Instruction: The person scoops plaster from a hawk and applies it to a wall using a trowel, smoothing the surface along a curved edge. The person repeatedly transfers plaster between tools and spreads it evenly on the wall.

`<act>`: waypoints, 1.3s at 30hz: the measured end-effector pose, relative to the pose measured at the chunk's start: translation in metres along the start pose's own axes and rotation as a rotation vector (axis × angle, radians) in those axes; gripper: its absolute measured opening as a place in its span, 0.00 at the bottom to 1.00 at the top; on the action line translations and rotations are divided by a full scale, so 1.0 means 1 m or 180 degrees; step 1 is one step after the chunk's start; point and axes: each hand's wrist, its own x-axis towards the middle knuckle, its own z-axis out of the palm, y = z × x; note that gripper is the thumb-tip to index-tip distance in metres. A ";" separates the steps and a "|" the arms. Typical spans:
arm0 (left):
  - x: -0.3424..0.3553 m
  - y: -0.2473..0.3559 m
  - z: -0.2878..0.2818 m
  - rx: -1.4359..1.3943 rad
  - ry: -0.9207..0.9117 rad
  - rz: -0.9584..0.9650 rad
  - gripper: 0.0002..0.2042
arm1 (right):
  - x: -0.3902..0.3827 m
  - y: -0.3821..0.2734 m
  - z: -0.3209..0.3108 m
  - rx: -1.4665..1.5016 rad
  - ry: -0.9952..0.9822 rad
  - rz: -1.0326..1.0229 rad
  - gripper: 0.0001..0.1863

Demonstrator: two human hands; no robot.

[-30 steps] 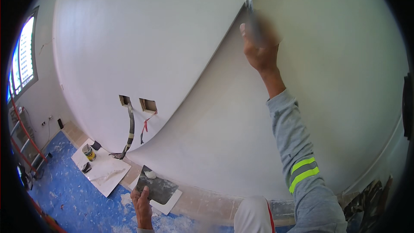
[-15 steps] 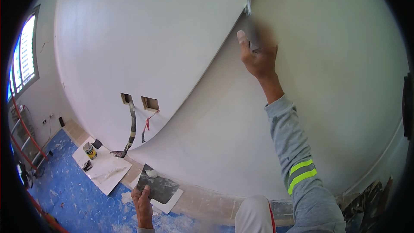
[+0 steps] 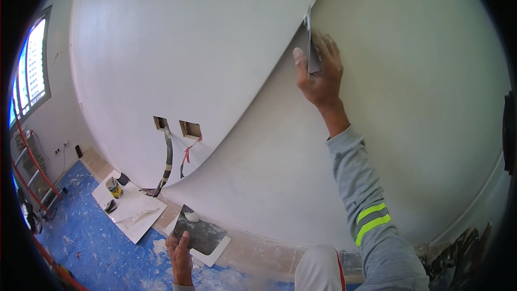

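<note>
My right hand [image 3: 323, 78] is raised to the wall edge and grips a thin flat putty blade [image 3: 309, 29], thumb on one side and fingers on the other. The blade's tip meets the slanting edge between the white wall face [image 3: 204, 43] and the beige-grey face [image 3: 414, 91]. Low at the left, my left hand [image 3: 181, 253] is closed on the near side of a dark flat plate [image 3: 207, 237], thumb on top. A dab of white putty [image 3: 191, 216] lies near the plate's far corner.
Two square wall openings [image 3: 190, 129] have a dark conduit [image 3: 168, 153] and red wires [image 3: 187, 155] hanging out. On the blue floor covering [image 3: 81, 221] lies a white board [image 3: 137, 213] bearing a can [image 3: 113, 187]. A red-railed ladder [image 3: 35, 161] stands far left.
My right hand has shifted slightly left and down, and the blade now shows nearly edge-on against the wall edge. The left hand and its plate hold almost the same place.
</note>
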 end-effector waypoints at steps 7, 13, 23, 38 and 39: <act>0.001 -0.005 -0.004 0.0069 0.0003 0.0035 0.11 | -0.007 -0.003 0.005 -0.0045 0.0024 -0.0083 0.23; 0.004 -0.008 -0.010 0.0043 -0.0213 -0.0047 0.12 | -0.019 0.000 0.011 0.0004 0.0019 -0.0101 0.35; 0.011 -0.007 -0.015 -0.1009 -0.0081 -0.0653 0.17 | -0.027 -0.012 0.012 -0.0107 -0.0073 -0.0072 0.27; 0.010 -0.004 -0.013 -0.0738 -0.0208 -0.0642 0.16 | -0.043 -0.022 0.015 -0.0077 -0.0141 -0.0061 0.30; 0.011 -0.006 -0.013 -0.0729 -0.0207 -0.0657 0.16 | -0.046 -0.022 0.015 -0.0102 -0.0160 -0.0055 0.30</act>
